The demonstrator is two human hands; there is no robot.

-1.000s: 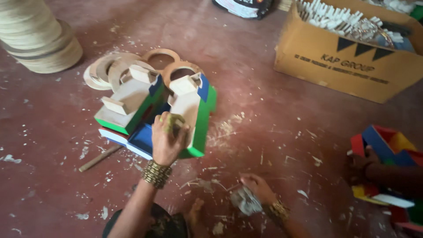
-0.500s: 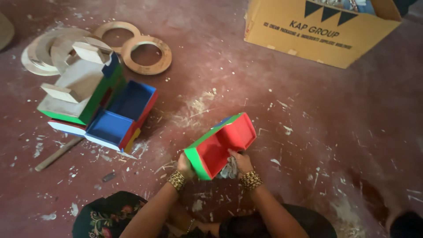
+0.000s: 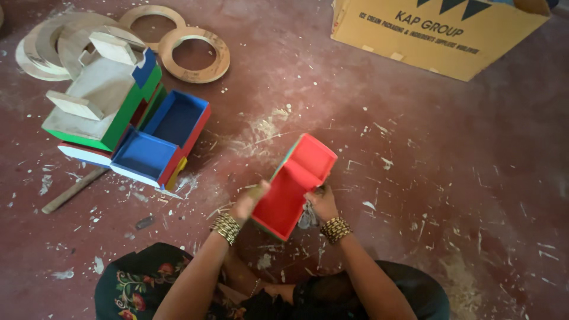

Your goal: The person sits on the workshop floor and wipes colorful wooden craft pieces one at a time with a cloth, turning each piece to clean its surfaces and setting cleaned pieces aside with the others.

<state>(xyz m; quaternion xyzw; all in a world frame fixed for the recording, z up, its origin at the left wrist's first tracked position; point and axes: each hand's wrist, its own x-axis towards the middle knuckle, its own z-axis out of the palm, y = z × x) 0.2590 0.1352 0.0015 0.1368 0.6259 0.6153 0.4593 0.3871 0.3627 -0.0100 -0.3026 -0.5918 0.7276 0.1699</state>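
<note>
While the stack (image 3: 127,115) of painted boxes is sitting off to the left on the floor (image 3: 415,195), the person is now holding one red box (image 3: 294,185) in front of the knees; a second ago that box was still part of the stack, with the left hand reaching onto it, so one piece has come away and the work has shifted from picking to handling it; half a second ago it was already in both hands, and it is lying much the same now. The left hand (image 3: 249,201) is gripping the box's near left edge, fingers closed on the rim; the right hand (image 3: 323,204) is pressing against its right side and is also clutching something pale and crumpled (image 3: 307,216), perhaps a rag or paper, though I cannot tell which. The box is tilting with its open red inside facing up and a green outer face showing along one edge; it is being held just above the floor, well apart from the stack. Wooden rings (image 3: 189,54) are lying beyond the stack; a cardboard carton (image 3: 438,41) is standing at the top right; a stick (image 3: 74,189) is lying near the stack's lower corner.
</note>
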